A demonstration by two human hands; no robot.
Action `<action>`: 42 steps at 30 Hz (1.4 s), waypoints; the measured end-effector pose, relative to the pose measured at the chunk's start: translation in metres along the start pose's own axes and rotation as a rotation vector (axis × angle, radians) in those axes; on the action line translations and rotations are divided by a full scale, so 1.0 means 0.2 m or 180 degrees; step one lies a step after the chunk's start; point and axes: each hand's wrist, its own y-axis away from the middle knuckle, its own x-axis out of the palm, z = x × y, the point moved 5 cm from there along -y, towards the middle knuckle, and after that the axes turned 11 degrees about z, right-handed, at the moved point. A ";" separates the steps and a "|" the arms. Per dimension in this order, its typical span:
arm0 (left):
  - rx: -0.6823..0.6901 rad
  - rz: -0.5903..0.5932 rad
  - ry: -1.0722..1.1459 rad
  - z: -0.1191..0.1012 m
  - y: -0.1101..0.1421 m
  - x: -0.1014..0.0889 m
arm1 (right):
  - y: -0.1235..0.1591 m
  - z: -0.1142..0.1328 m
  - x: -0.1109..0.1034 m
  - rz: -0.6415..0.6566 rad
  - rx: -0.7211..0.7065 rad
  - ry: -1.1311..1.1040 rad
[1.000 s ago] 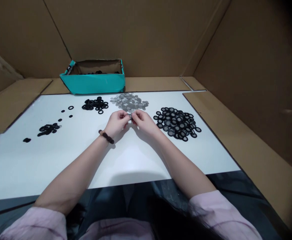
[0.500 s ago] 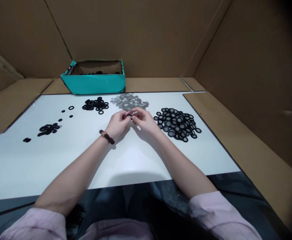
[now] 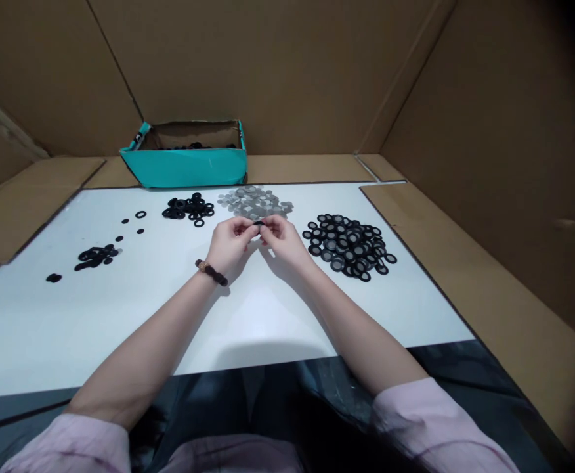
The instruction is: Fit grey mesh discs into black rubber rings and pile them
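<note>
My left hand (image 3: 231, 243) and my right hand (image 3: 281, 242) meet fingertip to fingertip over the white board (image 3: 179, 309), both pinched on one small black ring (image 3: 258, 225). A dark bead bracelet sits on my left wrist. Just behind the hands lies a heap of grey mesh discs (image 3: 255, 201). Right of my right hand is a pile of black rings fitted with mesh (image 3: 349, 244). A pile of plain black rings (image 3: 188, 207) lies behind my left hand.
A teal box (image 3: 187, 163) holding black rings stands at the back of the board. A smaller heap of black rings (image 3: 94, 255) and a few loose ones lie at the left. Cardboard walls enclose the bench on all sides.
Both hands stay together in the same spot; the fingers have shifted slightly around the small black ring between them.
</note>
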 end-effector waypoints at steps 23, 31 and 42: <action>-0.0159 0.0393 0.0460 0.02 0.00 0.00 | 0.00 0.05 -0.04 0.0277 0.0026 0.0732; -0.0478 0.0280 0.0869 0.04 0.00 0.04 | 0.02 0.04 0.01 0.0009 0.0013 -0.0381; -0.0404 0.0069 0.0357 0.05 0.01 0.07 | 0.03 0.04 0.05 -0.0065 -0.0242 -0.0222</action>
